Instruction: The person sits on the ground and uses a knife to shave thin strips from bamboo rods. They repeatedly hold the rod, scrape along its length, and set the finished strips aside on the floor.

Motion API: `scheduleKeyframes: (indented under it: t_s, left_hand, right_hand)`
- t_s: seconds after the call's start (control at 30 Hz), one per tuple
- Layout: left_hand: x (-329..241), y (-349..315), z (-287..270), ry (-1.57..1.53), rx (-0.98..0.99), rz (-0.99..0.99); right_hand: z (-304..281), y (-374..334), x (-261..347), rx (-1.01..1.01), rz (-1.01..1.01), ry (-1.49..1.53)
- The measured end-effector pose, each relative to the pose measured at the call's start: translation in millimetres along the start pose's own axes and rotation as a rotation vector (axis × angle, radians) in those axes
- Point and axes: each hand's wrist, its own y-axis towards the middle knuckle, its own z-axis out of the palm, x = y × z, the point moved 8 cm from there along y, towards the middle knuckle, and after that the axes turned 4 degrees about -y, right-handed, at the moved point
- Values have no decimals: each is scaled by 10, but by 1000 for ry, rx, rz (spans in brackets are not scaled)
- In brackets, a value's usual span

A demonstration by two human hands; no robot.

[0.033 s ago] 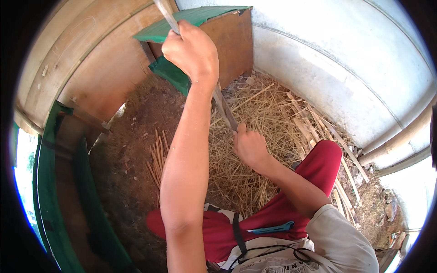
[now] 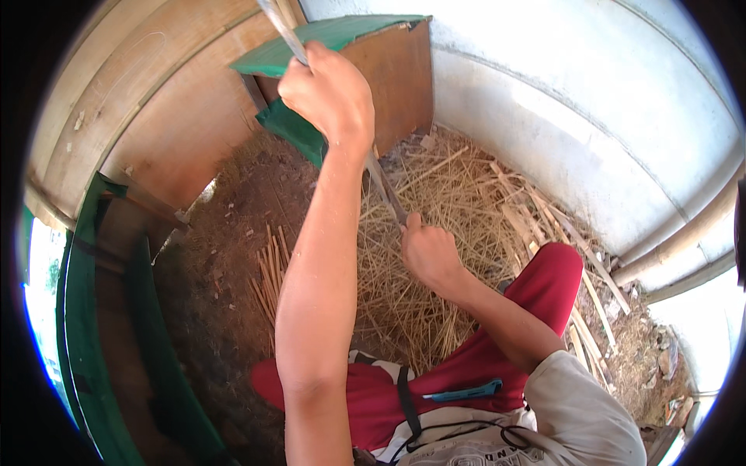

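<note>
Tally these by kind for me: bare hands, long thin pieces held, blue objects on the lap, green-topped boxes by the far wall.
Bare hands: 2, left hand and right hand
Long thin piece: at least 1; the left forearm hides its middle
Blue object: 1
Green-topped box: 1
Total: at least 5

A long, thin, pale strip slants down from the upper left into the left hand, which is closed around it. A darker, narrow length slopes to the right hand, which grips its lower end; whether both are one piece is hidden.
</note>
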Motion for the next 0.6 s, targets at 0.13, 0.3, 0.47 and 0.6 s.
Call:
scheduleKeyframes:
  t_s: [0.13, 0.3, 0.47, 0.6]
  left_hand:
    - [43, 30, -84, -60, -52, 39]
    - [-18, -33, 11, -74, -30, 5]
    - [-9, -11, -112, -62, -45, 28]
    - [40, -3, -113, -102, -41, 58]
  right_hand:
    - [-559, 110, 237, -99, 33, 138]
    - [-79, -49, 56, 2, 10, -34]
    - [-357, 9, 143, -74, -50, 39]
    - [-520, 62, 297, -92, 11, 65]
